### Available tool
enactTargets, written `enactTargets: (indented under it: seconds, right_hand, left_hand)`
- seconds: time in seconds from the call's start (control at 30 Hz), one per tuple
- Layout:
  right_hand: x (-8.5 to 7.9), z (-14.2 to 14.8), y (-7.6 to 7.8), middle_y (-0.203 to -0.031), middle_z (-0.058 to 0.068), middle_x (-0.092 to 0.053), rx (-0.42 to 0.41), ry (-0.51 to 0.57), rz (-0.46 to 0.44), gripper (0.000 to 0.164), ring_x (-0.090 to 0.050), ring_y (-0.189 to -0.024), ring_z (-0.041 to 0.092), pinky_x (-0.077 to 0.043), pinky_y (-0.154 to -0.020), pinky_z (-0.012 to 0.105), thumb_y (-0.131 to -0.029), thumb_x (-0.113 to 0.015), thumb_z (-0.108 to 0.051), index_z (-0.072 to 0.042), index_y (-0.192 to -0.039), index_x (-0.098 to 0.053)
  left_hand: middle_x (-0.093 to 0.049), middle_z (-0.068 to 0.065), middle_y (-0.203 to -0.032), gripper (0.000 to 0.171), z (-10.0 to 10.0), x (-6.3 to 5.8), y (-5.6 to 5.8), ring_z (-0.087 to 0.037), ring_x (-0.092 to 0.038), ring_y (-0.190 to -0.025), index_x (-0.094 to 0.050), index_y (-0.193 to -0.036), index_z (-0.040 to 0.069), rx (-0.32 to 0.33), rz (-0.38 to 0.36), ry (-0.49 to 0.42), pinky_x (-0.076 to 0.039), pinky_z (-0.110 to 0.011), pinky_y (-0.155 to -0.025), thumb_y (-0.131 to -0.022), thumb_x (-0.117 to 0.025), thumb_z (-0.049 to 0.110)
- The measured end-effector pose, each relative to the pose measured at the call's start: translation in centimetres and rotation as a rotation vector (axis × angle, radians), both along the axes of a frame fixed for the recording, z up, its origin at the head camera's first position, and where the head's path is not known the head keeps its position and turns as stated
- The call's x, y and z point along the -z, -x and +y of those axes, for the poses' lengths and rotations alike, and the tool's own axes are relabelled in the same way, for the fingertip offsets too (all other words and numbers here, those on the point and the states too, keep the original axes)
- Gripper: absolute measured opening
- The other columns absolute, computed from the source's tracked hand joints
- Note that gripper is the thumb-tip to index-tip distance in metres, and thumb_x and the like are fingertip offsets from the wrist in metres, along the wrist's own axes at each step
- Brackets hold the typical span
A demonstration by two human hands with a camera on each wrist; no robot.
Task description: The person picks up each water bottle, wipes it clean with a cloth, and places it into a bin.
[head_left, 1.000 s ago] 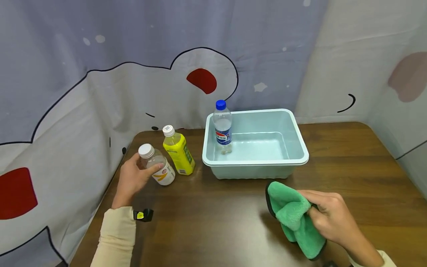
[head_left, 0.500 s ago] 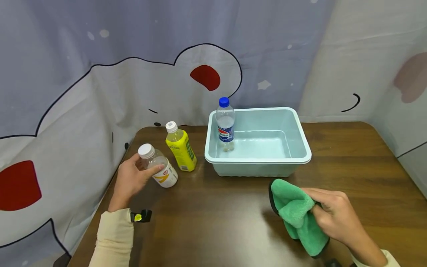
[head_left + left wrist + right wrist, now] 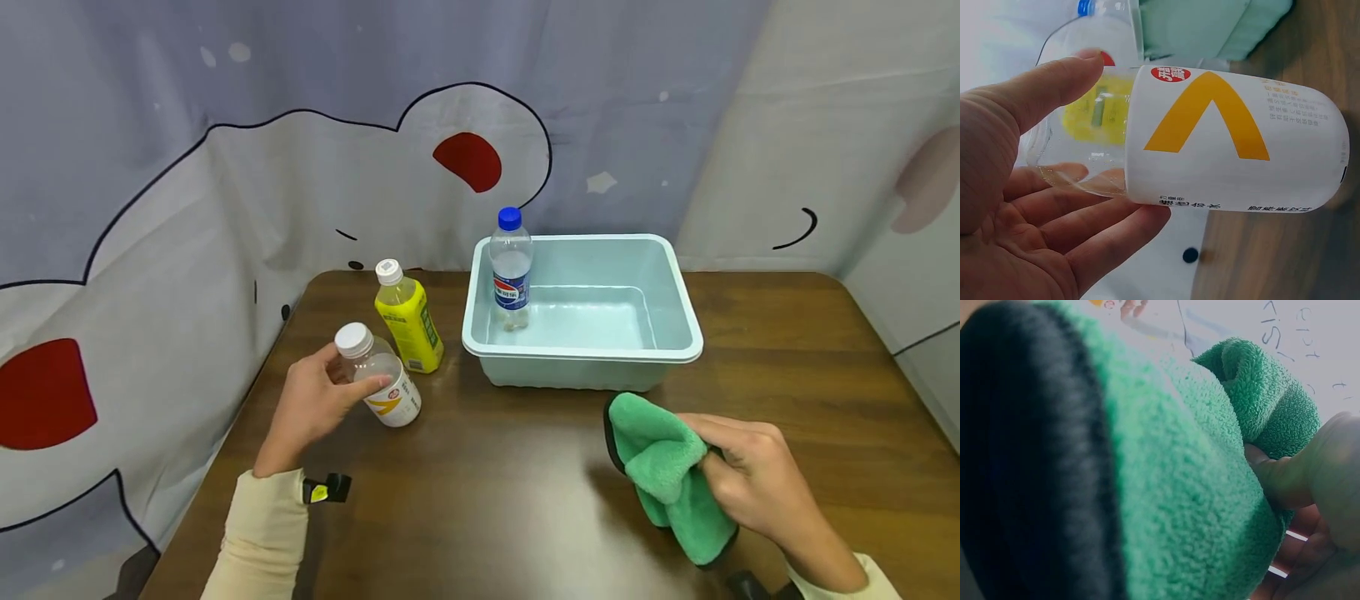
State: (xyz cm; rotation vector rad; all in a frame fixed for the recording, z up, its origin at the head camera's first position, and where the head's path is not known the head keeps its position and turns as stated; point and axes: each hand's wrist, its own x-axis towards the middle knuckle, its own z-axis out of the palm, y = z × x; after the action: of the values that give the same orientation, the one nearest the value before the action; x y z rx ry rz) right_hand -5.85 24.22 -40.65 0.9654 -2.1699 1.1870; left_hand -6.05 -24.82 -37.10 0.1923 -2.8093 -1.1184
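My left hand (image 3: 311,408) grips a clear plastic bottle (image 3: 393,400) with a white cap and a white label with an orange mark. The left wrist view shows the thumb on one side of the bottle (image 3: 1210,137) and the fingers on the other. Whether its base touches the table is hard to tell. Just behind it stands a yellow-labelled bottle (image 3: 411,329) with a white cap. A green cloth (image 3: 667,475) with black edging hangs bunched from my right hand (image 3: 757,479); in the right wrist view the thumb pinches the cloth (image 3: 1179,469).
A pale blue-green plastic basin (image 3: 585,372) stands at the back middle of the wooden table (image 3: 480,500). In its left end a blue-capped Pepsi bottle (image 3: 512,287) stands upright. A printed curtain (image 3: 600,100) hangs close behind the table.
The left hand has carried the white-labelled bottle to the right and slightly nearer, away from the yellow bottle. The head view has shifted a little. My right hand keeps hold of the cloth.
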Motion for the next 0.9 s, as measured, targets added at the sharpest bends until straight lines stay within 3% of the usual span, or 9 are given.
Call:
enactTargets:
  seconds: [0.4, 0.9]
  right_hand:
    - [-0.7, -0.4, 0.3, -0.105, 0.005, -0.082, -0.024, 0.012, 0.015, 0.054, -0.069, -0.109, -0.010, -0.053, -0.091, 0.006, -0.067, -0.055, 0.028, -0.001, -0.104, -0.082]
    - [-1.3, -0.8, 0.0, -0.108, 0.002, -0.081, -0.038, 0.022, 0.014, 0.053, -0.070, -0.110, -0.008, -0.053, -0.093, 0.007, -0.069, -0.055, 0.028, -0.001, -0.106, -0.081]
  left_hand:
    - [-0.076, -0.017, -0.119, 0.057, 3.2, 0.6, 0.0, -0.026, -0.076, -0.097, -0.066, -0.128, 0.004, 0.133, 0.003, -0.081, -0.065, -0.038, -0.082, -0.083, -0.090, 0.029]
    - [-0.077, -0.015, -0.116, 0.055, 7.3, 0.1, 0.1, -0.020, -0.077, -0.091, -0.067, -0.126, 0.004, 0.274, 0.017, -0.169, -0.065, -0.030, -0.078, -0.080, -0.092, 0.021]
